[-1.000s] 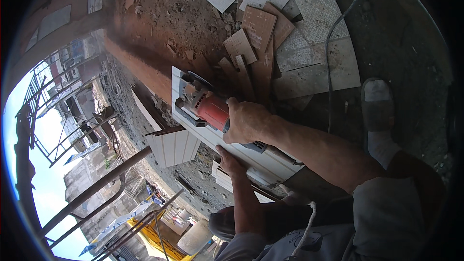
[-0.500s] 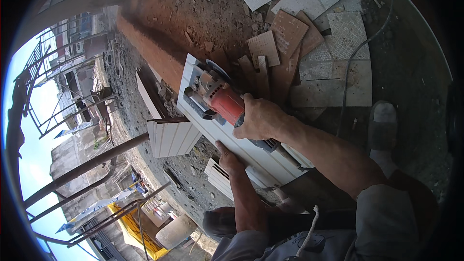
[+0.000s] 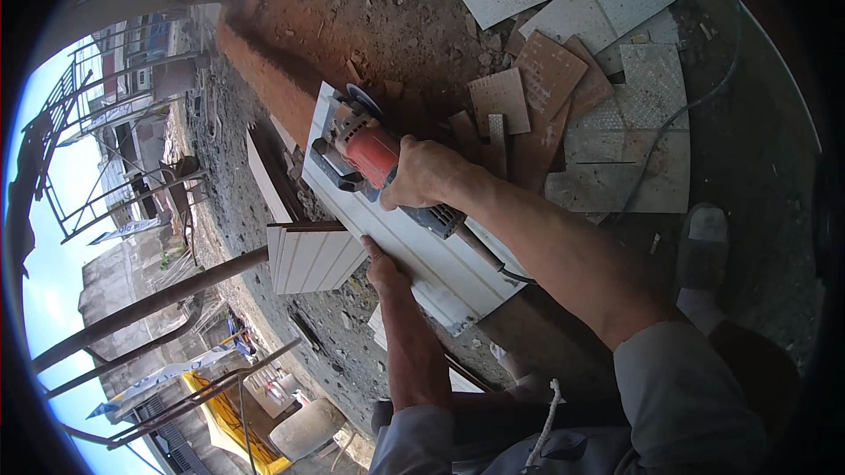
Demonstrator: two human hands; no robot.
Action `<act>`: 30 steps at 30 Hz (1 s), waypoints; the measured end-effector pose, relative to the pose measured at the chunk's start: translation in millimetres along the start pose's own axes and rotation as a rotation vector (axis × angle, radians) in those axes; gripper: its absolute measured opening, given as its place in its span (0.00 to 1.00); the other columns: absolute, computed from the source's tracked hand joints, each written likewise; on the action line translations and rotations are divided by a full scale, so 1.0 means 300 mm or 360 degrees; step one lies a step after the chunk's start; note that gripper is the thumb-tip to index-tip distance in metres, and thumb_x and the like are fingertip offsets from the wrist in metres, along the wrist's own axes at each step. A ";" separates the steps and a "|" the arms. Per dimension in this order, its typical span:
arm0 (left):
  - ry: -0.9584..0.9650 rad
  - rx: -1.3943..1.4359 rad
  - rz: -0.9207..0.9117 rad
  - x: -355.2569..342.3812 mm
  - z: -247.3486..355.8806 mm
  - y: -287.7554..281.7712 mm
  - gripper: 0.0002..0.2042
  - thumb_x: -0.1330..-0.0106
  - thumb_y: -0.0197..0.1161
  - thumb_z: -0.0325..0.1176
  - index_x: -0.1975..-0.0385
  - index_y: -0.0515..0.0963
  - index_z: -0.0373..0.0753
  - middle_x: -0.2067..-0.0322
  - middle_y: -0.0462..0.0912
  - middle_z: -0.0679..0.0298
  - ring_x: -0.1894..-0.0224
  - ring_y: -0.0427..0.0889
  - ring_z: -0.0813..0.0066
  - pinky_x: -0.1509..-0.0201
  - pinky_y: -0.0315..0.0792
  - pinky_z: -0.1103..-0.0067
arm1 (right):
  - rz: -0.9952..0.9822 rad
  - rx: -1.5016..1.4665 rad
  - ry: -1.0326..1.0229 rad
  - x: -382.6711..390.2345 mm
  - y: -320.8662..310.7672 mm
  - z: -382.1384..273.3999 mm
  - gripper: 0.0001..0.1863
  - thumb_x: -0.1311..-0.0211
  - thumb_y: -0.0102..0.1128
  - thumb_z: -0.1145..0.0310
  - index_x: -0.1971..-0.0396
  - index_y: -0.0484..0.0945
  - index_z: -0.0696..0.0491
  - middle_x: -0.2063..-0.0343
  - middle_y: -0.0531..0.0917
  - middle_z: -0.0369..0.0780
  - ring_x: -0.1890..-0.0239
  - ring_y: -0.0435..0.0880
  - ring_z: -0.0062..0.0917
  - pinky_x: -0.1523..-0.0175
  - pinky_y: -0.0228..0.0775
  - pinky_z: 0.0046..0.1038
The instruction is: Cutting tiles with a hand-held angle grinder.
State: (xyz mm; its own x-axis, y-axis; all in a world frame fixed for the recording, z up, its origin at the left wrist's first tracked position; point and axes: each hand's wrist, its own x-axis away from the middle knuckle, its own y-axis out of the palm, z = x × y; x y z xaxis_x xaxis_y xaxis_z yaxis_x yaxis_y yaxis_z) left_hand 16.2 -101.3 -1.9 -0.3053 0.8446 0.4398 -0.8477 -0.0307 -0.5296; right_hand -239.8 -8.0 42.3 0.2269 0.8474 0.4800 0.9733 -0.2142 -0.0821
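Observation:
My right hand (image 3: 429, 174) is wrapped round the body of a red and black tile cutter (image 3: 371, 154). Its round blade (image 3: 363, 102) shows at the far end of a long white striped tile (image 3: 436, 259), and its base plate rests on the tile's face. My left hand (image 3: 384, 269) grips the tile's left edge, with a finger on top and the rest hidden below. A power cord runs from the cutter's rear under my right forearm. Whether the blade is biting into the tile cannot be made out.
Striped tile pieces (image 3: 315, 257) lean left of my left hand. Loose and broken tiles (image 3: 627, 171) lie at the right, crossed by a cable (image 3: 673, 118). A reddish ledge (image 3: 268, 79) runs beyond the work. Metal poles (image 3: 158, 303) stand left, and a foot (image 3: 704, 246) is at the right.
The cutter, both hands and the striped tile now appear further left in view. The loose tiles have shifted right and down, so the view has turned somewhat too. Both grips stay the same.

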 end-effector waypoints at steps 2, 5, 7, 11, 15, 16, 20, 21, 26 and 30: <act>0.0064 0.0049 -0.0106 -0.040 0.013 0.002 0.44 0.40 0.60 0.65 0.42 0.67 0.23 0.44 0.75 0.51 0.46 0.77 0.59 0.40 0.72 0.67 | -0.0055 0.0009 0.0050 -0.031 -0.011 -0.034 0.46 0.61 0.71 0.53 0.46 0.64 0.69 0.56 0.81 0.59 0.52 0.83 0.43 0.46 0.76 0.33; 0.0034 0.0011 -0.0103 -0.037 0.020 0.010 0.43 0.38 0.58 0.64 0.42 0.66 0.23 0.43 0.74 0.50 0.45 0.77 0.58 0.40 0.72 0.67 | -0.0049 0.0001 0.0021 -0.041 -0.018 -0.030 0.46 0.61 0.71 0.54 0.46 0.64 0.69 0.55 0.81 0.58 0.51 0.83 0.42 0.46 0.75 0.32; 0.0083 -0.0038 -0.0142 -0.035 0.013 0.009 0.41 0.36 0.57 0.63 0.42 0.67 0.23 0.44 0.75 0.51 0.46 0.77 0.59 0.42 0.73 0.67 | -0.0056 -0.0030 0.0034 -0.033 -0.025 -0.023 0.45 0.60 0.70 0.54 0.46 0.64 0.69 0.55 0.81 0.58 0.51 0.83 0.42 0.45 0.75 0.33; 0.0291 0.0000 -0.0544 -0.014 -0.006 -0.009 0.36 0.32 0.56 0.58 0.45 0.69 0.24 0.49 0.78 0.52 0.51 0.80 0.64 0.48 0.76 0.71 | -0.0068 -0.0070 0.0043 -0.030 -0.019 -0.023 0.43 0.59 0.69 0.56 0.46 0.64 0.68 0.54 0.81 0.58 0.51 0.83 0.42 0.45 0.75 0.33; 0.0373 -0.0022 -0.0602 -0.035 -0.015 -0.017 0.33 0.31 0.56 0.56 0.46 0.71 0.24 0.53 0.80 0.54 0.55 0.81 0.66 0.51 0.77 0.73 | -0.0062 -0.0083 0.0029 -0.033 -0.020 -0.023 0.42 0.59 0.68 0.56 0.46 0.65 0.68 0.55 0.80 0.58 0.51 0.83 0.43 0.44 0.75 0.33; 0.0393 -0.0048 -0.0552 -0.029 -0.012 -0.011 0.33 0.31 0.56 0.56 0.48 0.72 0.24 0.54 0.81 0.53 0.56 0.81 0.66 0.52 0.77 0.73 | -0.0057 -0.0097 0.0030 -0.032 -0.022 -0.022 0.42 0.59 0.68 0.56 0.47 0.65 0.68 0.55 0.80 0.58 0.51 0.83 0.43 0.44 0.75 0.33; 0.0351 -0.0187 -0.0301 -0.022 -0.006 0.004 0.35 0.34 0.59 0.58 0.52 0.75 0.23 0.56 0.82 0.52 0.59 0.82 0.65 0.55 0.78 0.73 | -0.0051 -0.0092 0.0042 -0.033 -0.016 -0.016 0.42 0.60 0.69 0.56 0.47 0.65 0.68 0.55 0.80 0.59 0.52 0.84 0.44 0.45 0.75 0.33; 0.0356 -0.0185 -0.0300 -0.019 -0.004 0.006 0.35 0.34 0.59 0.58 0.52 0.75 0.23 0.56 0.82 0.52 0.59 0.82 0.65 0.55 0.78 0.73 | -0.0050 -0.0093 0.0037 -0.032 -0.012 -0.015 0.42 0.60 0.69 0.56 0.47 0.65 0.68 0.55 0.80 0.59 0.52 0.84 0.44 0.45 0.75 0.33; 0.0415 -0.0171 -0.0287 -0.006 0.001 0.021 0.37 0.37 0.60 0.61 0.54 0.76 0.23 0.57 0.82 0.52 0.59 0.82 0.65 0.55 0.78 0.72 | -0.0048 -0.0104 0.0028 -0.011 -0.014 0.000 0.42 0.60 0.69 0.56 0.47 0.65 0.68 0.56 0.81 0.59 0.52 0.84 0.43 0.46 0.75 0.33; 0.0416 -0.0185 -0.0228 0.008 0.005 0.027 0.37 0.37 0.60 0.62 0.54 0.76 0.23 0.58 0.82 0.52 0.59 0.82 0.65 0.55 0.78 0.71 | -0.0048 -0.0133 -0.0015 0.001 -0.013 0.006 0.42 0.60 0.69 0.56 0.47 0.65 0.68 0.56 0.81 0.59 0.52 0.84 0.44 0.46 0.75 0.33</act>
State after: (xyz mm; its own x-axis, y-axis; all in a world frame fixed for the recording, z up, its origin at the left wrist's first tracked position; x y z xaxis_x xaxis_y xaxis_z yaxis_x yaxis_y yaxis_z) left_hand 7.8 -100.3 -4.0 -0.0520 0.9451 0.3226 -0.8142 0.1469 -0.5617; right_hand -243.3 -5.9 41.1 0.1980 0.8587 0.4727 0.9737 -0.2276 0.0056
